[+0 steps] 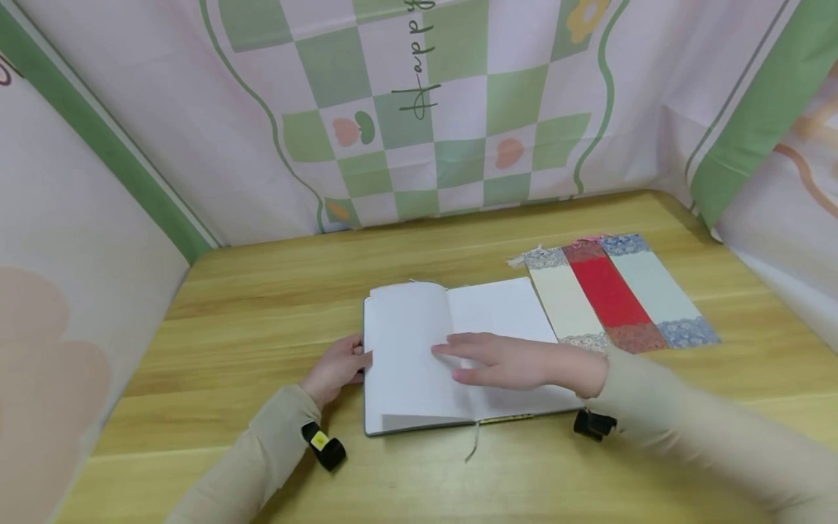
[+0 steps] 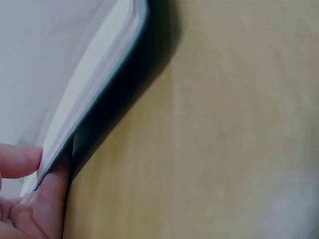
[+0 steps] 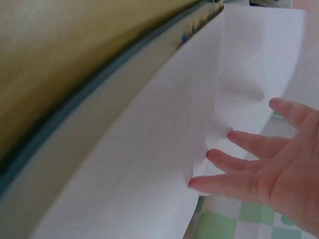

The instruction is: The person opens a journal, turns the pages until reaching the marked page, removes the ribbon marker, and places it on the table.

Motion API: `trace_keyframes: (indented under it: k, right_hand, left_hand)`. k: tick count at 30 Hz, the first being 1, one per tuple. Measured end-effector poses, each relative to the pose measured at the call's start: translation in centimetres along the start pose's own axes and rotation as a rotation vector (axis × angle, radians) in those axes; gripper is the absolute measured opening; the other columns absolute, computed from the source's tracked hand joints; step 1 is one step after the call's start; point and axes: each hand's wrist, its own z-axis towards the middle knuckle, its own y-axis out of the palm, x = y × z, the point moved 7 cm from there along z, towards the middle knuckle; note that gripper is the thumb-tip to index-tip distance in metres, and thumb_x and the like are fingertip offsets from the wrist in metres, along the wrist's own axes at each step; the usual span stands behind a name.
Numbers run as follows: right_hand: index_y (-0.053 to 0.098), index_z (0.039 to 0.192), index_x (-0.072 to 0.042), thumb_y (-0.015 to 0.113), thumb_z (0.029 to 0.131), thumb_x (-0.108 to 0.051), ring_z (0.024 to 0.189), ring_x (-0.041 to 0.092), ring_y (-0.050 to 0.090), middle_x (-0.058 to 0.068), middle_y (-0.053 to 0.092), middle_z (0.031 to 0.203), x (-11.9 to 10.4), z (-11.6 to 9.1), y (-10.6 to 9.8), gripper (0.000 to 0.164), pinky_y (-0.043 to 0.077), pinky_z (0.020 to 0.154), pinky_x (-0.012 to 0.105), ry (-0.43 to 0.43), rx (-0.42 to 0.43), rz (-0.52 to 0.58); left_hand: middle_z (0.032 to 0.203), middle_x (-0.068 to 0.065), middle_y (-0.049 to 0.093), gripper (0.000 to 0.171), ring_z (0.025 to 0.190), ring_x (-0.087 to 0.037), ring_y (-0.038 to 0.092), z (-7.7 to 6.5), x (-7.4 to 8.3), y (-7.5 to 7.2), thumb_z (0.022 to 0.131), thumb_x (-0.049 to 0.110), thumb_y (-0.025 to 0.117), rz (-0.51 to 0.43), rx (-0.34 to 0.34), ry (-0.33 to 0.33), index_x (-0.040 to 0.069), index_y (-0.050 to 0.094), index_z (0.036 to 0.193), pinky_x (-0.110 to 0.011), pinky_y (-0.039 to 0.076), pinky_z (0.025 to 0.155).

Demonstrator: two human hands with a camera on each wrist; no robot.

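A notebook (image 1: 419, 349) lies spread on the wooden table, its blank white pages facing up and a dark cover edge showing below. My left hand (image 1: 335, 370) pinches its left edge; in the left wrist view, the thumb (image 2: 20, 160) lies on the page side and fingers (image 2: 50, 204) reach under the cover. My right hand (image 1: 504, 360) stretches over the right page, fingertips near the middle fold. In the right wrist view its fingers (image 3: 229, 184) are spread and touch the paper around the fold. A thin ribbon (image 1: 475, 442) hangs from the notebook's lower edge.
Beside the notebook's right edge lie three lace-patterned strips: a cream strip (image 1: 564, 295), a red strip (image 1: 612, 295) and a pale blue strip (image 1: 657, 287), with tassels at the far ends. A patterned curtain (image 1: 419, 145) hangs behind the wooden table (image 1: 262, 306).
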Motion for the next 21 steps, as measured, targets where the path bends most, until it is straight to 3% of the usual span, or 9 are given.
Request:
trace_keyframes:
  k: [4, 9, 12, 16, 21]
  right_hand:
    - [0.039, 0.145, -0.019, 0.046, 0.096, -0.049, 0.142, 0.039, 0.02, 0.015, 0.024, 0.155, -0.3, 0.3, 0.9, 0.058, 0.019, 0.112, 0.056, 0.025, -0.027, -0.098]
    - [0.044, 0.142, -0.019, 0.052, 0.093, -0.05, 0.141, 0.043, 0.018, 0.018, 0.021, 0.155, -0.8, 0.6, 1.7, 0.059, 0.02, 0.109, 0.063, 0.029, -0.037, -0.197]
    - [0.045, 0.142, -0.024, 0.055, 0.091, -0.05, 0.141, 0.044, 0.017, 0.016, 0.019, 0.156, -0.9, 0.7, 2.1, 0.058, 0.02, 0.106, 0.067, 0.059, -0.041, -0.235]
    - [0.045, 0.142, -0.027, 0.06, 0.089, -0.048, 0.14, 0.046, 0.018, 0.016, 0.018, 0.156, -1.2, 0.9, 2.4, 0.058, 0.022, 0.103, 0.069, 0.077, -0.049, -0.294]
    - [0.047, 0.14, -0.019, 0.067, 0.086, -0.04, 0.139, 0.045, 0.02, 0.019, 0.022, 0.154, -0.9, 0.9, 1.4, 0.062, 0.022, 0.11, 0.06, 0.056, -0.065, -0.29]
  left_hand:
    - [0.1, -0.01, 0.061, 0.032, 0.083, -0.016, 0.056, 0.0, -0.2, -0.1, 0.1, 0.012, 0.039, -0.042, 0.006, -0.022, -0.002, 0.051, 0.127, -0.026, 0.049, 0.069]
    - [0.101, -0.01, 0.057, 0.043, 0.082, -0.015, 0.055, -0.1, -0.2, -0.2, 0.105, 0.026, 0.027, -0.13, 0.008, -0.048, -0.002, 0.047, 0.131, -0.025, 0.048, 0.068]
    - [0.105, -0.011, 0.06, 0.044, 0.084, -0.015, 0.057, -0.1, -0.1, -0.2, 0.103, 0.029, 0.036, -0.105, -0.002, -0.042, -0.001, 0.047, 0.134, -0.026, 0.05, 0.071]
    - [0.112, -0.013, 0.063, 0.045, 0.088, -0.016, 0.06, -0.1, 0.0, 0.0, 0.098, 0.021, 0.052, -0.039, -0.032, -0.015, 0.001, 0.044, 0.137, -0.03, 0.053, 0.076]
    - [0.118, -0.014, 0.063, 0.049, 0.089, -0.015, 0.062, 0.0, 0.0, 0.2, 0.096, 0.014, 0.055, -0.041, -0.045, 0.003, 0.0, 0.04, 0.14, -0.032, 0.054, 0.078]
